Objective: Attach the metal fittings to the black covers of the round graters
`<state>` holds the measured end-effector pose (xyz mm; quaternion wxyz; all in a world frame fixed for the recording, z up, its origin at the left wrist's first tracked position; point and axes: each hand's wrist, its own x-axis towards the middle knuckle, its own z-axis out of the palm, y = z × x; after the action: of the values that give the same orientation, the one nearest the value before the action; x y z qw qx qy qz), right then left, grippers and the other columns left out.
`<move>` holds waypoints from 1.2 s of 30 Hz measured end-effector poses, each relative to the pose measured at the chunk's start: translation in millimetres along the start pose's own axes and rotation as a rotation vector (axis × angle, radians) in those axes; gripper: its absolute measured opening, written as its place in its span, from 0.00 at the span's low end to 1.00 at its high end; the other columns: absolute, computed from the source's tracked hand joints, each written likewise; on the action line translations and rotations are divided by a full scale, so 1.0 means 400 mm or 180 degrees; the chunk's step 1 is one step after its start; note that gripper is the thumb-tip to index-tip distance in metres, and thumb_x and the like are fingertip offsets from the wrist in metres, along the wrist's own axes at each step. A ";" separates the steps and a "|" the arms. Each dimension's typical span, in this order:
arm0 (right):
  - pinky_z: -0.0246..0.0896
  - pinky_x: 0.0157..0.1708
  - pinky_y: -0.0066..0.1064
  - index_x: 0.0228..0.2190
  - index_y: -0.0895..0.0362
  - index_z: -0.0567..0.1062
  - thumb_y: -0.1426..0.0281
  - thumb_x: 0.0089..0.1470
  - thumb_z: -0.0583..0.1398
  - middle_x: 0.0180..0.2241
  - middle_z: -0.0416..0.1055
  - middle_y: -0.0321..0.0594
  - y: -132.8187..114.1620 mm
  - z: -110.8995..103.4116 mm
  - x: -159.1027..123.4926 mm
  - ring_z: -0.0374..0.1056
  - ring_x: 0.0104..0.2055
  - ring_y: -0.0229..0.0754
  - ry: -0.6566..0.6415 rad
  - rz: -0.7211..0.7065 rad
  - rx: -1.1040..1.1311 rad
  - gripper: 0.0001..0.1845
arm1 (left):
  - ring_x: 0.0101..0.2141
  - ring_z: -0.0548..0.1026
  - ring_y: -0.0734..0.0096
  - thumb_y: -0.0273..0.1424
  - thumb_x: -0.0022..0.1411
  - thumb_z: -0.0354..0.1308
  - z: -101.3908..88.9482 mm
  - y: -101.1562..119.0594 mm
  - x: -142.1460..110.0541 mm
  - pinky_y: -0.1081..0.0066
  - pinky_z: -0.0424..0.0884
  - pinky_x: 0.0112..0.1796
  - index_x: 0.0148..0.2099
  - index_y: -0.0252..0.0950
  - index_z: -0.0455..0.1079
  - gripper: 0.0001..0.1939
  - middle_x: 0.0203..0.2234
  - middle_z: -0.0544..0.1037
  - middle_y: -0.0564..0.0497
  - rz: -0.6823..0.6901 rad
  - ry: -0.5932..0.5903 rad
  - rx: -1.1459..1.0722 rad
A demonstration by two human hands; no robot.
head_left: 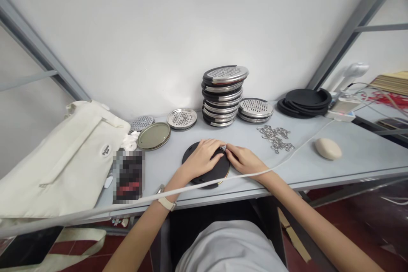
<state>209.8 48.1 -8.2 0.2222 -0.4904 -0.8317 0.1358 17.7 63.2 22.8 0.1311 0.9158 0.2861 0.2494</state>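
Note:
A round black plate (207,177) lies flat on the table in front of me, with a thin gold-coloured rim showing at its lower right. My left hand (204,157) rests over its top, fingers bent around the far edge and thumb pressed on the surface. At the plate's upper right edge, my right hand (240,158) pinches a small metal clip (223,148), mostly covered by fingertips. Similar metal clips (276,138) lie in a loose pile to the right. Behind the hands rises a tall stack of round metal graters with black rims (223,97).
A shorter grater stack (255,108), black plates (307,101) and a beige soap-like lump (328,148) are to the right. Leftward are a perforated disc (182,118), olive lids (154,135) and a cream bag (60,165). A white cable (197,185) crosses in front of my forearms.

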 end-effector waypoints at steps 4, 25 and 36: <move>0.58 0.32 0.29 0.38 0.58 0.68 0.68 0.63 0.44 0.31 0.73 0.45 -0.001 -0.001 -0.002 0.69 0.31 0.42 -0.0009 -0.0002 0.0039 0.15 | 0.49 0.67 0.65 0.26 0.66 0.49 0.000 0.002 0.001 0.63 0.61 0.51 0.52 0.38 0.61 0.13 0.47 0.71 0.48 0.0020 -0.0005 -0.0031; 0.59 0.33 0.31 0.41 0.59 0.68 0.68 0.63 0.44 0.33 0.74 0.46 0.003 0.001 -0.002 0.70 0.32 0.43 -0.0019 -0.0005 0.0051 0.15 | 0.50 0.68 0.66 0.27 0.65 0.49 0.001 0.001 0.001 0.63 0.60 0.51 0.52 0.38 0.62 0.13 0.48 0.72 0.49 -0.0043 0.0021 -0.0033; 0.57 0.31 0.29 0.37 0.58 0.67 0.69 0.62 0.45 0.30 0.73 0.43 0.000 0.000 -0.002 0.69 0.30 0.41 -0.0023 0.0025 -0.0033 0.13 | 0.50 0.68 0.66 0.28 0.66 0.48 -0.004 0.005 0.002 0.64 0.60 0.51 0.53 0.38 0.63 0.13 0.48 0.72 0.48 -0.0058 -0.0041 -0.0035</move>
<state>210.0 47.2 -8.5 0.2161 -0.4944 -0.8312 0.1341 18.4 62.2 25.0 0.1402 0.9140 0.2922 0.2439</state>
